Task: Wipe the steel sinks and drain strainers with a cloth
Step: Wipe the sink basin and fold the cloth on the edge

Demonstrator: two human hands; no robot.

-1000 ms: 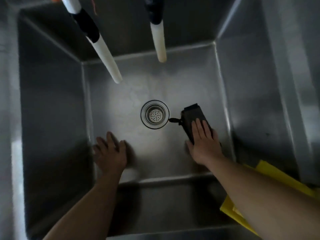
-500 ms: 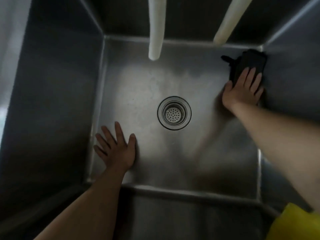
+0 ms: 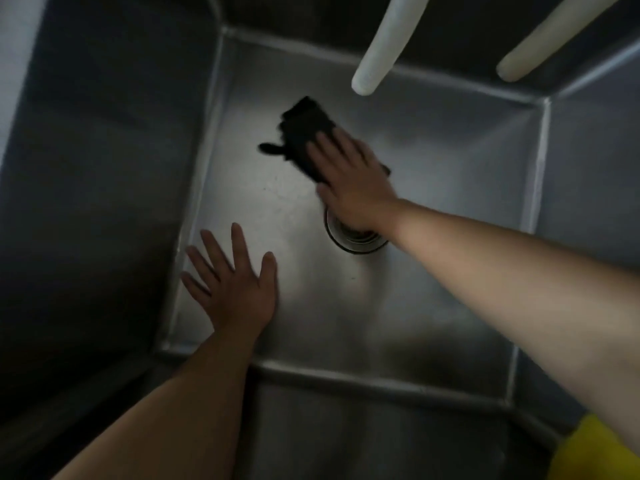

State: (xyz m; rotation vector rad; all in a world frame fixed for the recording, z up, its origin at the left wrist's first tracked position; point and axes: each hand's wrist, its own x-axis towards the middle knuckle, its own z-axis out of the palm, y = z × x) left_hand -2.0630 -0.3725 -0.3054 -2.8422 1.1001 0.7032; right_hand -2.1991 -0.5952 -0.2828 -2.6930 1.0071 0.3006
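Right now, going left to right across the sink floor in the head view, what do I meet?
left hand, flat on the sink floor → black cloth → right hand, pressing on the cloth and partly covering the drain strainer → yellow item at the near right edge.

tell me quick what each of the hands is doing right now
Left hand: open, fingers spread flat on the sink floor, holding nothing.
Right hand: open, straight fingers pressing the black cloth against the sink floor.
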